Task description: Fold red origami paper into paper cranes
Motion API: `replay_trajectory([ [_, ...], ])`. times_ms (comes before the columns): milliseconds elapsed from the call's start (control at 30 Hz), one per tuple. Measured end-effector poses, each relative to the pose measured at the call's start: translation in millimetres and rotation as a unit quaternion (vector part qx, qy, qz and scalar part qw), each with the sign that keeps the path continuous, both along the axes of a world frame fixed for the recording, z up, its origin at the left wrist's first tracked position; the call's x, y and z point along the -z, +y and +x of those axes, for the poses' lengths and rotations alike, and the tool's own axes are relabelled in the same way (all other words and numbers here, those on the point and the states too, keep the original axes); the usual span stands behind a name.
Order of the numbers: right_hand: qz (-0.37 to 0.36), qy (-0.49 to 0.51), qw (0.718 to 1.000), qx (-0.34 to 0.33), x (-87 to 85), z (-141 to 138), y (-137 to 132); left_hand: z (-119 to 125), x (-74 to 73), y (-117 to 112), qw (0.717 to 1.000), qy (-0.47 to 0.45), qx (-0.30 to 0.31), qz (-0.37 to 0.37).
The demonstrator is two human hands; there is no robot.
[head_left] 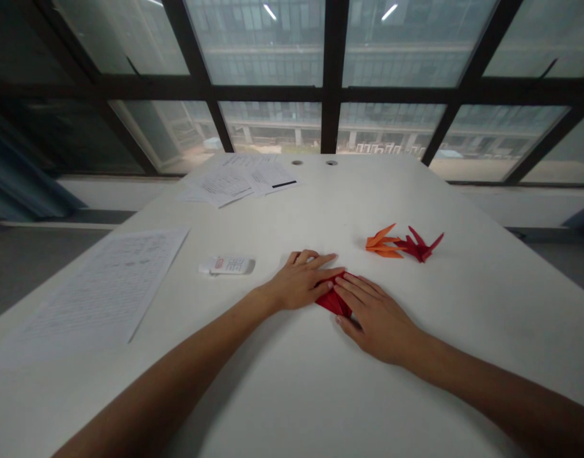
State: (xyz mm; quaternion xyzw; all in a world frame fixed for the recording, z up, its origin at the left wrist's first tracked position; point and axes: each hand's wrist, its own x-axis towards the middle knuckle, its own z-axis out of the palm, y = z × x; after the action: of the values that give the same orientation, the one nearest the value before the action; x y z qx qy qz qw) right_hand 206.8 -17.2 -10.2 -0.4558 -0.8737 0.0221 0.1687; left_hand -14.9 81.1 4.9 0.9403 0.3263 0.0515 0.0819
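A folded piece of red paper [332, 300] lies flat on the white table [301, 388], mostly covered by my hands. My left hand [301, 280] rests on its left side, fingers stretched flat and pressing down. My right hand [375, 318] lies on its right side, fingers also extended flat on the paper. The fingertips of both hands meet over the red paper. Neither hand grips it; both press on it.
A folded orange paper figure [382, 243] and a folded red one [420, 245] sit behind my right hand. A small white tube [226, 265] lies to the left. Printed sheets [105, 289] lie at the left, more papers [244, 180] at the back near the windows.
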Motion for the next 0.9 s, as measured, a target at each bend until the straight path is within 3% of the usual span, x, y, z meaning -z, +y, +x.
replay_trajectory([
  [300,-0.024,0.021,0.999,0.002,1.8,2,1,-19,-4.1,17,0.993,-0.073,0.034,-0.087],
  [567,-0.024,0.051,0.998,-0.014,3.1,3,3,-19,-13.8,13,0.989,-0.091,0.044,-0.106],
  [900,-0.032,0.08,0.996,-0.019,1.6,6,5,-21,-5.1,19,0.982,-0.142,0.056,-0.115],
])
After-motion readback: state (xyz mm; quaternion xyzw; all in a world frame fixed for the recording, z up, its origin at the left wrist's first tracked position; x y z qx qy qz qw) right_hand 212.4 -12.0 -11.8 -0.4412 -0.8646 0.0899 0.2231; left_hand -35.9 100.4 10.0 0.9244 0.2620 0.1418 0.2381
